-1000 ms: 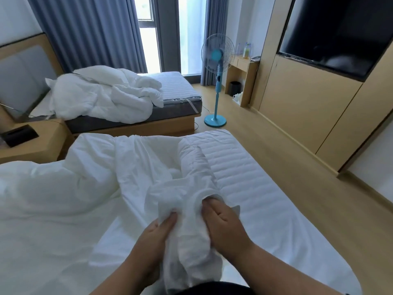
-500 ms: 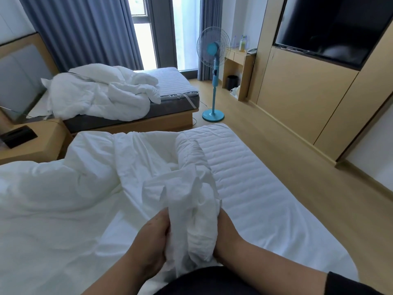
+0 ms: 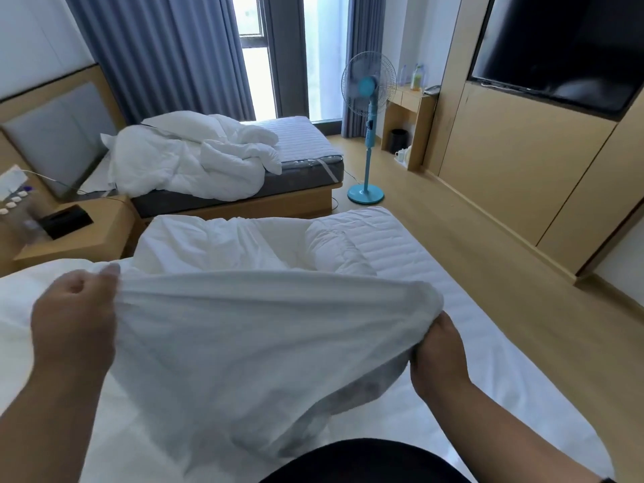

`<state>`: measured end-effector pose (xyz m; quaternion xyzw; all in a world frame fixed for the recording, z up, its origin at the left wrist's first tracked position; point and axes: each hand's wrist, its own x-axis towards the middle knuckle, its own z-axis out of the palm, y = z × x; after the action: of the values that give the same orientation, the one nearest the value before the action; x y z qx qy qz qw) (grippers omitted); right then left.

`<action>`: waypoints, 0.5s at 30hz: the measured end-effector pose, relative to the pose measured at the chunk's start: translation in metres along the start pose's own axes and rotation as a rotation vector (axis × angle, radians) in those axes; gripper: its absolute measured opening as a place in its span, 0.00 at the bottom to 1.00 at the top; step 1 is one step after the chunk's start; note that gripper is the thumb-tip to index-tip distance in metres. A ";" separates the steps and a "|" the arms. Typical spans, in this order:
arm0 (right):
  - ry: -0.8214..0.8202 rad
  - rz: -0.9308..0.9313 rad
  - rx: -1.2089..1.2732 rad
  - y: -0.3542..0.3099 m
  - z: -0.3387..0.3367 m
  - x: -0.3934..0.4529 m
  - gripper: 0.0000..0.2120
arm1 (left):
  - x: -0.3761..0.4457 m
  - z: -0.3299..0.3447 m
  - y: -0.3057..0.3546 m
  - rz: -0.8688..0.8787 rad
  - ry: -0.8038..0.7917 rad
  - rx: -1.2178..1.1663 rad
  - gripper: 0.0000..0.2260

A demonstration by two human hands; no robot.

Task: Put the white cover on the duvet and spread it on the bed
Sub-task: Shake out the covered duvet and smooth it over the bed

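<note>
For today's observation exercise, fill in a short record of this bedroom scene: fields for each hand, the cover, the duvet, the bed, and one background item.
left hand: left hand grips one end of the cover's edge
right hand: right hand grips the other end
cover: white fabric cover, stretched between both hands
duvet: white quilted duvet, bunched on the near bed
bed: white striped mattress
background: turquoise standing fan

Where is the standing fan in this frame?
In the head view the blue standing fan is upper centre-right, on the wooden floor past the foot of the far bed, beside the window curtain.
</note>
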<state>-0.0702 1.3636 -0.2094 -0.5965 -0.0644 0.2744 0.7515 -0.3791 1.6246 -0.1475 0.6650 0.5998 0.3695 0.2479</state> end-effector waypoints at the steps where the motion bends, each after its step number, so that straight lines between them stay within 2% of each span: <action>1: -0.042 0.031 0.076 0.004 0.001 0.004 0.12 | -0.003 0.004 0.002 -0.048 -0.068 0.005 0.20; 3: -0.170 0.113 0.212 -0.002 0.009 0.000 0.12 | -0.030 0.036 0.001 0.016 -0.337 0.213 0.17; 5: -0.256 0.153 0.245 -0.004 0.020 -0.007 0.19 | -0.064 0.071 0.008 0.174 -0.556 0.350 0.17; 7: -0.305 0.150 0.188 0.005 0.029 -0.007 0.31 | -0.089 0.088 0.015 0.329 -0.678 0.195 0.20; 8: -0.312 0.122 0.145 0.006 0.034 -0.008 0.30 | -0.100 0.091 0.028 0.333 -0.737 0.045 0.23; 9: -0.315 0.095 0.101 0.006 0.040 -0.009 0.24 | -0.107 0.094 0.040 0.361 -0.783 -0.070 0.25; 11: -0.274 0.094 0.011 0.011 0.047 -0.006 0.12 | -0.127 0.095 0.069 0.538 -0.774 -0.121 0.19; 13: -0.261 0.106 -0.004 0.011 0.050 -0.007 0.08 | -0.131 0.100 0.075 0.635 -0.666 -0.168 0.08; 15: -0.273 0.050 -0.053 0.006 0.049 -0.010 0.09 | -0.127 0.103 0.067 0.698 -0.540 -0.170 0.15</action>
<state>-0.1013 1.4014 -0.1988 -0.5746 -0.1582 0.3697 0.7128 -0.2578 1.5015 -0.1824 0.8774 0.2213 0.2922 0.3097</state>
